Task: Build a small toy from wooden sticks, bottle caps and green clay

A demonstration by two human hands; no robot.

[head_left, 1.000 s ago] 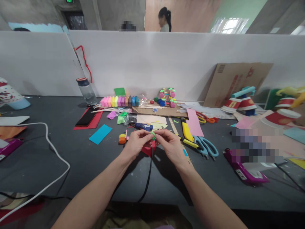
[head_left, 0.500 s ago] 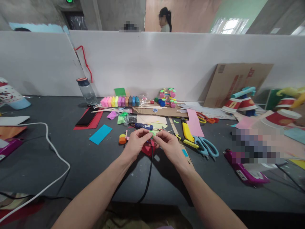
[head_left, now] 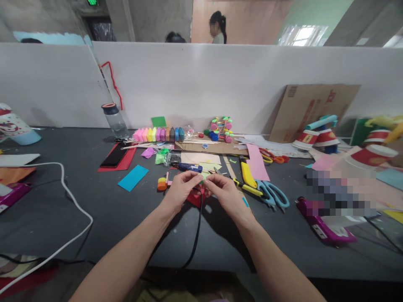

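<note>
Left hand (head_left: 181, 189) and right hand (head_left: 223, 189) pinching a small green piece (head_left: 203, 178).
Thumbs and forefingers close on it from both sides, fingertips nearly meeting, above the dark table (head_left: 126, 235). Just beyond lies a blue glue gun (head_left: 189, 167); to the right, blue-handled scissors (head_left: 271, 193).

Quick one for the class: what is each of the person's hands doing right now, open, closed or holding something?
Left hand: closed, pinching a small green piece.
Right hand: closed, pinching the same piece.
</note>
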